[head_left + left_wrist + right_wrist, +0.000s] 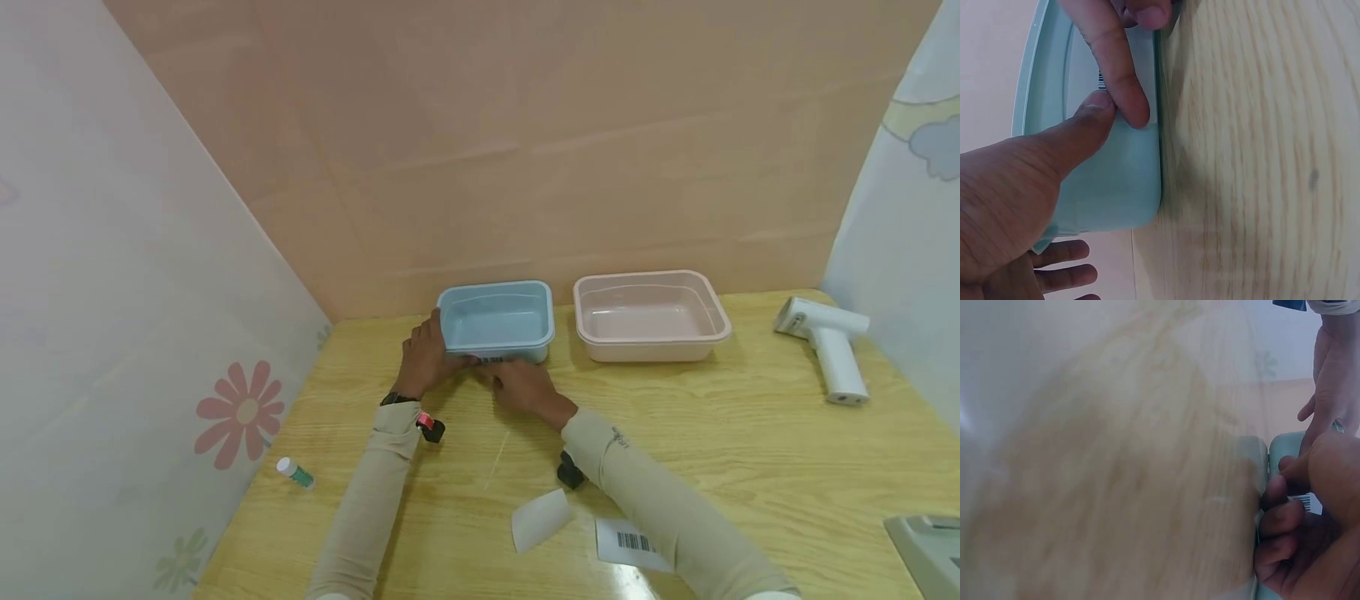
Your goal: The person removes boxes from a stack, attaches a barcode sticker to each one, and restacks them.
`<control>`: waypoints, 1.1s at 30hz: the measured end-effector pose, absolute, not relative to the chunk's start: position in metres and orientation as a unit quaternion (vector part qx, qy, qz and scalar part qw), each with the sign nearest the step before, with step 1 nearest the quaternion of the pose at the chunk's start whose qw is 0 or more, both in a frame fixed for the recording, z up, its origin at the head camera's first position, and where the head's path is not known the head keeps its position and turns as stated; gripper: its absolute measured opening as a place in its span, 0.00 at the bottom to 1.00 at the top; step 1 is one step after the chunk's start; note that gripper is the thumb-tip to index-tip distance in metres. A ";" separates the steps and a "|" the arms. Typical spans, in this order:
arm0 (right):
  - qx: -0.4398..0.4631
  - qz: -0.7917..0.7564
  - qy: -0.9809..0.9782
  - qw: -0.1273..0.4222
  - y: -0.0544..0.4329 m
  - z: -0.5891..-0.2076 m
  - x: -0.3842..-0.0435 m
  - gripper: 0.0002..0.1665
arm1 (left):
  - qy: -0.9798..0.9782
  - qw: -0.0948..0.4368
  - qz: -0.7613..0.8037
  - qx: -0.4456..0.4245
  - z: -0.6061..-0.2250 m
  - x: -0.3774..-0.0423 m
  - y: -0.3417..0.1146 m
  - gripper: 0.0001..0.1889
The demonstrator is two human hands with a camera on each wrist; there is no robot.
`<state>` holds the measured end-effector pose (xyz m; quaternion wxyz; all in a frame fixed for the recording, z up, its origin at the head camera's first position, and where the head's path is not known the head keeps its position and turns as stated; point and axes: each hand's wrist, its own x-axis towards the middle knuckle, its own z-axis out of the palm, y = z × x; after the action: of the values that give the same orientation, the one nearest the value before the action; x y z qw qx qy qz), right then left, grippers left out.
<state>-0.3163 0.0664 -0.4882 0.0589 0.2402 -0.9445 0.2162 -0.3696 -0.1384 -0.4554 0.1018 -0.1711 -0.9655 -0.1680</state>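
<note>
A light blue plastic container [498, 327] stands near the back of the table. On its front wall lies a white barcode label [1145, 69], partly covered by fingers. My left hand [426, 357] grips the container's left end, the thumb on the front wall at the label's edge and the other fingers past the end. My right hand [523, 387] presses the label with a straight index finger, whose tip touches or nearly touches the left thumb. Its other fingers curl in the right wrist view and hold nothing visible.
Right of the blue container stands a pink container [648, 350]. A white handheld scanner [828, 342] lies at the far right. Nearer are a blank paper piece [540, 521], a barcode sheet [626, 546] partly under the right sleeve, and a glue stick [296, 472] at left. A grey device [926, 550] fills the right corner.
</note>
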 end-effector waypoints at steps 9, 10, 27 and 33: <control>0.341 0.249 -0.905 -0.043 0.104 -0.452 -0.300 0.14 | -0.963 0.095 -0.191 -0.162 -0.452 -0.370 -0.136 0.64; 0.356 0.246 -0.899 -0.064 0.112 -0.444 -0.293 0.14 | -0.964 0.094 -0.192 -0.160 -0.452 -0.370 -0.136 0.64; 0.443 0.212 -0.838 -0.240 0.195 -0.415 -0.181 0.24 | -0.953 0.092 -0.235 -0.166 -0.453 -0.369 -0.151 0.66; 0.458 0.206 -0.833 -0.232 0.194 -0.433 -0.169 0.25 | -0.953 0.085 -0.224 -0.184 -0.443 -0.349 -0.153 0.63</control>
<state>-0.1685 0.1944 -0.4327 -0.2321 0.4582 -0.8328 0.2063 -0.3488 -0.1529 -0.4434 0.0852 -0.1841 -0.9533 -0.2235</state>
